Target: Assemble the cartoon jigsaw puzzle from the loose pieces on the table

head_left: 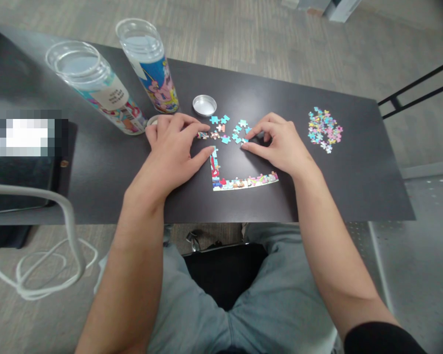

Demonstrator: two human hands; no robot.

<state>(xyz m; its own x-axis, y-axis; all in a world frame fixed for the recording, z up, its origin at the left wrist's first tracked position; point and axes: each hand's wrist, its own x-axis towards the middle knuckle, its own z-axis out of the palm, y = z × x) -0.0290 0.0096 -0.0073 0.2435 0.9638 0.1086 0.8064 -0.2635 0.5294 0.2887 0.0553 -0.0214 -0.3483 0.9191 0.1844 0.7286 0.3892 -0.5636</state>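
Jigsaw pieces (225,140) lie loose beyond the L-shaped puzzle border (239,184); left hand (173,152), thumb and fingers spread, has thumb at border's end; right hand (280,143) nearly pinches one piece (244,141), firmly or not I cannot tell

This looks like an office or a similar workroom, though the view is too narrow to settle which. Streaked grey-brown carpet (243,42) spreads beyond a plain, dark, straight-edged bench (365,172). A dark device (22,174), partly pixelated, lies toward the left end near a thick white cable (72,231), and black rails (421,79) show past the right end.
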